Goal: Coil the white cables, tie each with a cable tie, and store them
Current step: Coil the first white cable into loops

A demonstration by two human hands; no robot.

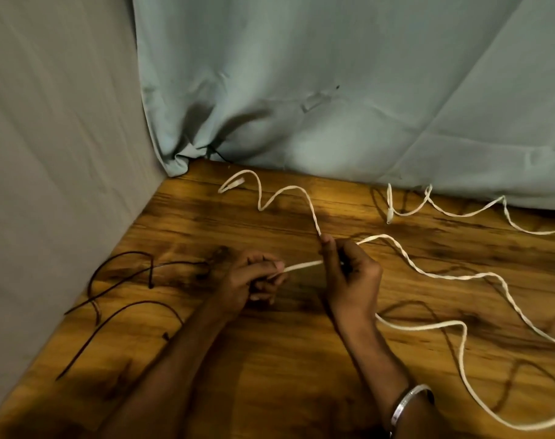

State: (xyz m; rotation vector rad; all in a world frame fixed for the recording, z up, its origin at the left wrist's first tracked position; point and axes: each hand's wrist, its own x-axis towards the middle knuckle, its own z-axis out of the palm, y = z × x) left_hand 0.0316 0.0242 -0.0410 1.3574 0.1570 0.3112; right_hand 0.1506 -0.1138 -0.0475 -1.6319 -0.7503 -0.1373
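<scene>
Head view, one entry per item.

Item: left hand (254,277). I see its fingers curled, pinching a short run of white cable (304,265) between thumb and fingertip, near the middle of the wooden table (301,375).

Item: right hand (352,274). Fingers curled round the same cable; thumb and forefinger pinch it at the top of the fist. A metal bangle (410,402) sits on this wrist.

Item: white cable, held span. It runs nearly level, left to right, taut between the two hands. From the right hand one part climbs away to the far side, wavy, ending in a connector (238,182) near the curtain (333,90). Other parts trail off to the right and loop back behind the right wrist.

Item: second white cable (460,213), loose along the curtain's foot, well apart from both hands.

Item: black cable ties (124,280), lying left of the left hand, which is the nearer one.

Judgement: coiling is barely begun; the slack to gather lies right and beyond, so the right hand feeds.
</scene>
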